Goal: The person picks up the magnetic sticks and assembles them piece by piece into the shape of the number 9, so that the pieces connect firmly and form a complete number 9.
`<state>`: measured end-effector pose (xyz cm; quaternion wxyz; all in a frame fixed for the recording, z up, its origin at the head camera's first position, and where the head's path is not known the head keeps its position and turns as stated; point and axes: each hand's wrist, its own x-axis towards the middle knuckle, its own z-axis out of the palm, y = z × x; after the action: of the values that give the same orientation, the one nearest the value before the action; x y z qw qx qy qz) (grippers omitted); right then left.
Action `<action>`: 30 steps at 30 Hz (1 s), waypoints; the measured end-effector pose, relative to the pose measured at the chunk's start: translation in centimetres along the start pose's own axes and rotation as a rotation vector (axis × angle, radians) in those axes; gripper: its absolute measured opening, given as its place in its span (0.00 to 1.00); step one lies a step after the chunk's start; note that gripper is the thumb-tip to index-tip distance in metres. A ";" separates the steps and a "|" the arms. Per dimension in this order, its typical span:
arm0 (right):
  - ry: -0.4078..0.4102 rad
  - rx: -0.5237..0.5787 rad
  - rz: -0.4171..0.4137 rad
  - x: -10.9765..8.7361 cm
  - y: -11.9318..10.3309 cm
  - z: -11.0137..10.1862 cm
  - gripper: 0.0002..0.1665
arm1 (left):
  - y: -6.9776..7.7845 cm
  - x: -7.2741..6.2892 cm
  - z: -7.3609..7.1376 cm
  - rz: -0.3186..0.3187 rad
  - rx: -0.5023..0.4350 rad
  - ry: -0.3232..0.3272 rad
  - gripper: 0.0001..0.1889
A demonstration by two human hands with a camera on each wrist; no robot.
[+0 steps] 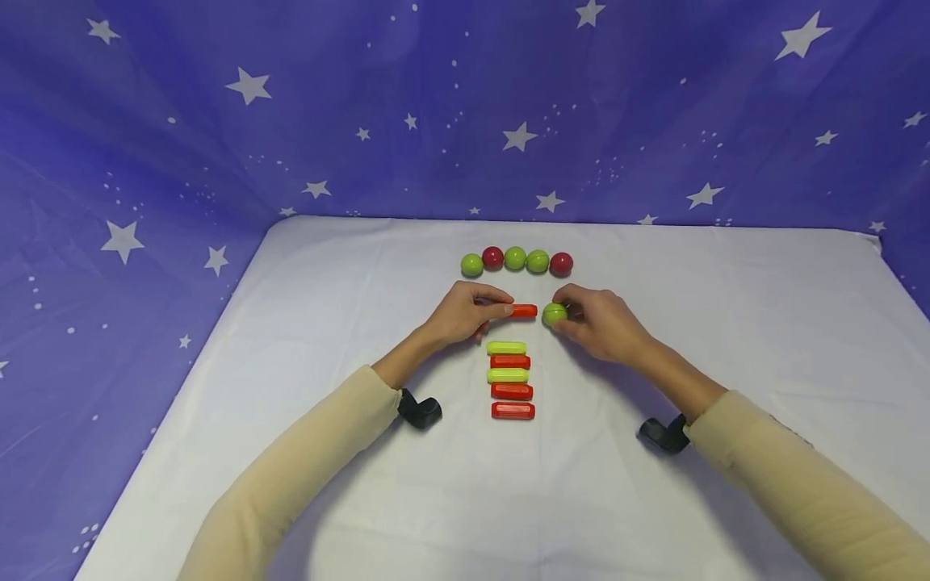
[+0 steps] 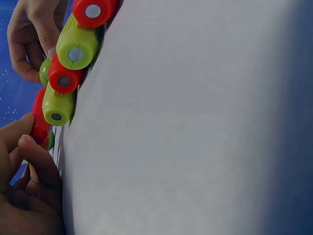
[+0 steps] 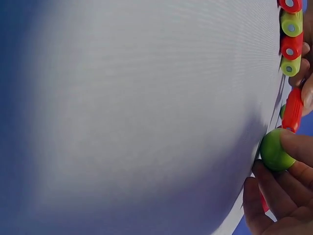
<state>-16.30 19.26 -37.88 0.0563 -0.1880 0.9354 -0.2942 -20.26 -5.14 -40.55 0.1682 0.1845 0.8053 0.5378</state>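
Note:
Between thumb and fingers, my left hand [image 1: 468, 312] pinches one end of a red ribbed rod [image 1: 525, 311]; the rod's other end points right. My right hand [image 1: 601, 323] grips a green ball [image 1: 555, 314] by its sides, just right of the rod's free end. In the right wrist view the green ball [image 3: 277, 150] sits close to the red rod [image 3: 292, 110]. The left wrist view shows the left fingertips on the red rod [image 2: 40, 115]. Nearer me lies a column of rods, with a yellow-green rod [image 1: 506, 348] at its far end and a red rod [image 1: 513, 411] at its near end.
Behind the hands, a slightly curved row holds green and red balls, from a green ball [image 1: 471, 265] on the left to a red ball [image 1: 561, 264] on the right. A white cloth [image 1: 465, 500] covers the table. A blue starry curtain [image 1: 465, 105] hangs behind.

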 end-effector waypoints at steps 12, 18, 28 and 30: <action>0.016 0.009 -0.018 -0.1 0.4 0.0 0.17 | 0.2 0.5 0.5 -0.042 0.010 -0.009 0.13; 0.018 0.026 -0.016 -0.2 0.4 0.0 0.18 | 0.3 0.4 0.4 -0.042 0.032 -0.030 0.16; 0.017 0.011 -0.014 -0.2 0.5 0.1 0.18 | 0.3 0.3 0.4 -0.018 0.069 -0.036 0.15; 0.015 0.010 -0.011 -0.2 0.5 0.1 0.19 | 0.3 0.3 0.4 -0.017 0.077 -0.034 0.15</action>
<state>-16.22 19.66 -38.26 0.0488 -0.1909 0.9332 -0.3006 -20.26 -4.57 -40.47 0.1791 0.1928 0.8239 0.5019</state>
